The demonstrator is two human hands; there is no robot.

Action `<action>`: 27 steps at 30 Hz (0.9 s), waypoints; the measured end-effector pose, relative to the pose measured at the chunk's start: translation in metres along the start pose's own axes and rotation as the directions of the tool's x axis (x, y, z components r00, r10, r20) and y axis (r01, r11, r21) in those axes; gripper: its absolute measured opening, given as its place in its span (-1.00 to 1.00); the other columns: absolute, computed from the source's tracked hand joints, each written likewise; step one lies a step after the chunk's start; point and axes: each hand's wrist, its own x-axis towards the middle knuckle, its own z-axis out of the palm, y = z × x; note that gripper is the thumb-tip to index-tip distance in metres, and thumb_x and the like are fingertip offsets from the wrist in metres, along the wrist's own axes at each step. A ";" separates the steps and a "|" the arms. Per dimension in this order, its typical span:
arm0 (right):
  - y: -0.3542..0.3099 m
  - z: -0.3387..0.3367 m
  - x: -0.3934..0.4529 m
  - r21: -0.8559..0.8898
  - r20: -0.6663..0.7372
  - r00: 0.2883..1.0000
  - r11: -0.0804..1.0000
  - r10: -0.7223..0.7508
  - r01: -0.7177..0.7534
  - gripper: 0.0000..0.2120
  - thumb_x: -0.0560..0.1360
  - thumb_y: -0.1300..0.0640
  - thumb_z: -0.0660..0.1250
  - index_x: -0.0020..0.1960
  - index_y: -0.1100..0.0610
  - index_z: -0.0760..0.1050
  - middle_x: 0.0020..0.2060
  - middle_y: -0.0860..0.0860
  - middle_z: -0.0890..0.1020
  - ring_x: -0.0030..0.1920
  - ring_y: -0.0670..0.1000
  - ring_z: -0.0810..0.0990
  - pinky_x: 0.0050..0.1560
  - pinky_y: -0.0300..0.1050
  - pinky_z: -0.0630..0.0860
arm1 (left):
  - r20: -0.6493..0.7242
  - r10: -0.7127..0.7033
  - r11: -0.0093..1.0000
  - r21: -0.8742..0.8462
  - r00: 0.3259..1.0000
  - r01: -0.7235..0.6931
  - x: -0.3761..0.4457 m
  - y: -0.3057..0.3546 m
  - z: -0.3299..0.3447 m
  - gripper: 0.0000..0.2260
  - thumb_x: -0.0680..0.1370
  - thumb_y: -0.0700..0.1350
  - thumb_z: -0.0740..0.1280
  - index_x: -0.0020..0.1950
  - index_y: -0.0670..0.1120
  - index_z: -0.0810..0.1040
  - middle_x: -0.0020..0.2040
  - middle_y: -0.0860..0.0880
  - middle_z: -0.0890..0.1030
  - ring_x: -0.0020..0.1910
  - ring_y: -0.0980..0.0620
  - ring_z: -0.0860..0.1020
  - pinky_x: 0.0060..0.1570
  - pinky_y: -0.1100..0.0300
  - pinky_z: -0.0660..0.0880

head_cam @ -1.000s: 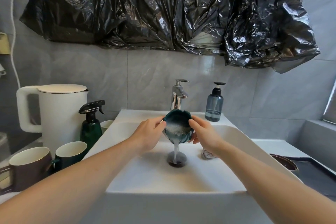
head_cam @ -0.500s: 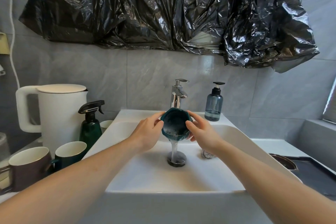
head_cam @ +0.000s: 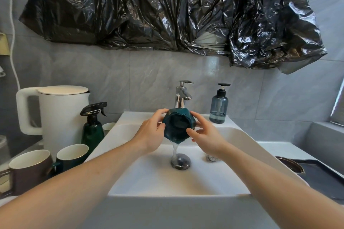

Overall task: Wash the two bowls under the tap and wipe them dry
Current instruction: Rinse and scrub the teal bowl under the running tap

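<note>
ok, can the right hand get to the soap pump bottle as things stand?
Probably yes, once it lets go. The right hand is shut on the teal bowl; the soap bottle stands on the sink ledge just beyond it, and nothing lies between them.

One head-worn view (wide-angle) looks forward and down, close over the sink (head_cam: 242, 136).
</note>
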 end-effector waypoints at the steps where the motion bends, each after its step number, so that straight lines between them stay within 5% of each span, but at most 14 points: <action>1: 0.001 0.000 0.000 0.002 -0.003 1.000 1.000 -0.002 0.002 -0.46 0.65 0.14 0.34 0.54 -0.19 0.27 0.29 -0.09 0.54 0.12 -0.03 0.68 0.23 0.01 0.63 | -0.004 0.004 1.000 0.001 1.000 -0.004 0.000 0.001 0.000 -0.60 0.76 -0.23 0.11 0.52 0.15 0.37 0.27 0.09 0.58 0.12 0.20 0.55 0.11 0.32 0.46; 5: 0.003 -0.001 0.000 -0.006 -0.012 1.000 1.000 -0.017 0.017 -0.43 0.62 0.20 0.37 0.53 -0.17 0.30 0.31 -0.07 0.57 0.04 -0.07 0.72 0.15 -0.07 0.66 | -0.018 0.031 1.000 -0.002 0.999 -0.031 -0.001 0.001 0.000 -0.57 0.74 -0.28 0.13 0.51 0.14 0.37 0.32 0.06 0.58 0.22 0.07 0.55 0.05 0.43 0.41; 18: 0.000 -0.005 0.000 -0.002 -0.037 0.998 0.999 -0.050 0.050 -0.44 0.60 0.24 0.40 0.47 -0.21 0.37 0.21 -0.14 0.60 0.00 -0.12 0.74 0.07 -0.12 0.67 | -0.033 0.101 0.995 0.025 0.994 -0.100 -0.001 0.002 0.000 -0.53 0.72 -0.31 0.18 0.50 0.18 0.37 0.36 0.06 0.59 0.31 0.06 0.53 0.32 0.19 0.47; 21: 0.003 -0.006 0.001 0.047 -0.062 0.998 0.999 -0.007 0.010 -0.50 0.59 0.14 0.42 0.45 -0.19 0.42 0.16 -0.09 0.65 -0.02 -0.04 0.73 0.06 -0.04 0.69 | -0.042 0.098 0.994 0.049 0.994 -0.096 -0.002 0.002 0.000 -0.59 0.75 -0.24 0.15 0.51 0.17 0.39 0.31 0.08 0.60 0.25 0.09 0.54 0.23 0.26 0.49; 24: 0.004 -0.006 0.004 0.130 -0.073 0.997 0.991 0.034 -0.024 -0.65 0.65 0.05 0.35 0.42 -0.11 0.49 0.00 0.01 0.74 -0.14 0.02 0.69 -0.11 -0.11 0.66 | -0.066 0.103 0.995 0.020 0.992 -0.102 0.000 0.003 0.000 -0.65 0.76 -0.12 0.13 0.51 0.14 0.46 0.26 0.11 0.64 0.24 0.14 0.57 0.32 0.09 0.53; 27: 0.001 -0.005 0.005 0.205 -0.102 0.993 0.978 0.061 -0.039 -0.78 0.71 0.03 0.23 0.22 0.00 0.62 -0.11 0.09 0.75 -0.22 0.10 0.65 -0.23 -0.11 0.58 | -0.009 0.102 0.993 -0.058 0.995 -0.102 -0.003 0.010 0.001 -0.64 0.68 0.10 0.20 0.48 0.20 0.50 0.24 0.18 0.66 0.22 0.19 0.58 0.32 0.04 0.53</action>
